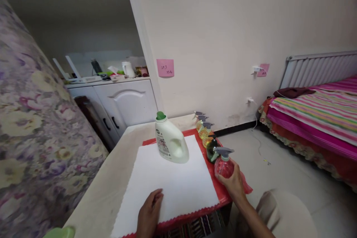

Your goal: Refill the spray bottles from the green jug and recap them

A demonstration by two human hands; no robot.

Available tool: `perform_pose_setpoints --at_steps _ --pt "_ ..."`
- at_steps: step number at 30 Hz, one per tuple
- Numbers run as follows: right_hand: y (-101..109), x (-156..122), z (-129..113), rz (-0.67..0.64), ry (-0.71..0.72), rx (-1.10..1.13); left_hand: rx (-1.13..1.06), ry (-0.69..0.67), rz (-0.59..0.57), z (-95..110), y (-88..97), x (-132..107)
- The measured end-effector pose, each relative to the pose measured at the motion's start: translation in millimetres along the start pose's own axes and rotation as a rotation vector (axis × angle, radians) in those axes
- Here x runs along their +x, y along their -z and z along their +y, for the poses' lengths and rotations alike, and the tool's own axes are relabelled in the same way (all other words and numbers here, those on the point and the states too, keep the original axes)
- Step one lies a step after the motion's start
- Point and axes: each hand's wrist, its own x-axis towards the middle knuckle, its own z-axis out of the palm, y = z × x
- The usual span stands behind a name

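My right hand (233, 183) is wrapped round the pink-red body of a spray bottle (224, 168) with a grey trigger head, at the right edge of the table. My left hand (150, 210) rests near the front of a white sheet (178, 182), its fingers curled together with nothing seen in them. Toward the back of the sheet stands a pale green detergent jug (173, 141), upright, with a dark green top. Behind the held bottle, a dark green bottle (212, 149) and a yellow spray bottle (206, 136) stand in a row with others.
Red plastic (223, 193) lies under the sheet on a pale table (103, 186). A light green object (60, 232) shows at the near left corner. A flowered curtain (33, 119) hangs at left; a white cabinet (128, 106) and a bed (312, 108) stand beyond.
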Motion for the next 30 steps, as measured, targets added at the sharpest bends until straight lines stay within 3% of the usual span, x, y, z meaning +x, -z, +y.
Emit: perform_pose_setpoints --at_steps 14,23,30 --pt "0.6 7.2 2.3 -0.116 0.031 0.098 0.019 0.003 0.007 -5.9 -2.1 4.3" --pt "2.3 2.3 6.6 -0.119 -0.024 0.059 0.016 -0.009 0.006 -4.2 -1.3 1.9" --pt "2.2 2.9 3.8 -0.129 0.015 0.061 0.004 -0.016 0.018 -6.7 -2.6 3.2"
